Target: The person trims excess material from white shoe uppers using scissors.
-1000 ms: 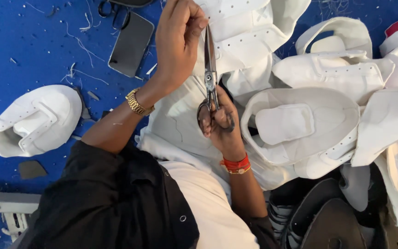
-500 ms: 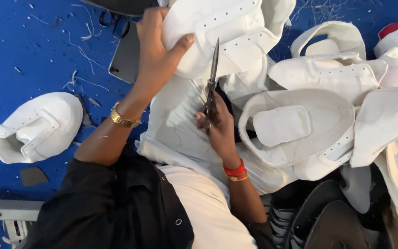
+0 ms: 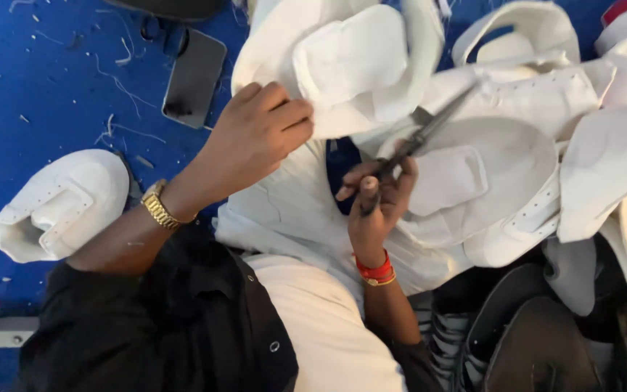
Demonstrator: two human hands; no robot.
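1. The left hand (image 3: 255, 138) is closed on the lower edge of a white shoe upper (image 3: 342, 65), fingers curled over its rim; the piece is lifted at the top middle of the view, above the pile of white uppers (image 3: 517, 167) on the person's lap and to the right.
2. The right hand (image 3: 375, 199) is wrapped round the handles of dark scissors (image 3: 422, 134); the blades slant up to the right, toward the held piece; I cannot tell whether they are parted.
3. The upper looks light and soft, bending where it is pinched; its smooth facing may slip, so a hold on the stitched rim near the collar seems surest, clear of the blade line; loose threads at the edge would be delicate to catch.
4. On the blue surface (image 3: 52, 94) lie a dark phone (image 3: 194, 76), thread scraps, and another white upper (image 3: 63, 203) well apart at the left.
5. Compared with half a second ago, the held piece sits higher and more turned, its padded inside now facing the camera; the scissors have tipped from near upright to a rightward slant; the left hand has shifted to the lower edge.
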